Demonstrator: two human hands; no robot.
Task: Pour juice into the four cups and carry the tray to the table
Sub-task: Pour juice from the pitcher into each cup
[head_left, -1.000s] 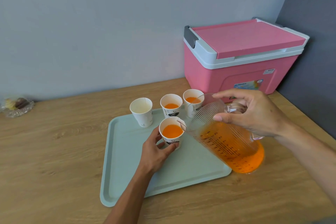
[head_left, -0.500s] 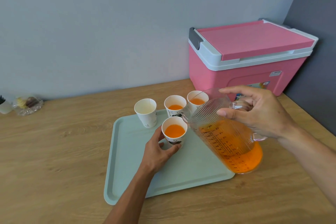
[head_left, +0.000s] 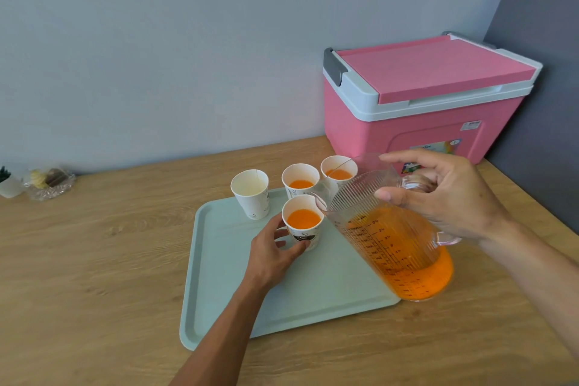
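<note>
Since a second ago the pitcher [head_left: 391,238] has tipped back; no juice runs. Right hand [head_left: 445,197], grip closed on its handle; left hand [head_left: 269,252], grip around the near cup [head_left: 302,222], mid-tray [head_left: 313,301]. Four cups: three hold juice, one at the tray's far edge [head_left: 250,193] is empty. Next, likely, swing the spout there.

A light wooden tabletop [head_left: 103,260] is seen, on which a pale green rectangular plastic tray [head_left: 313,298] is laid at centre. A pink plastic cooler box [head_left: 423,116] is set at two o'clock, a clear glass dish of sweets [head_left: 50,183] at ten o'clock.
</note>
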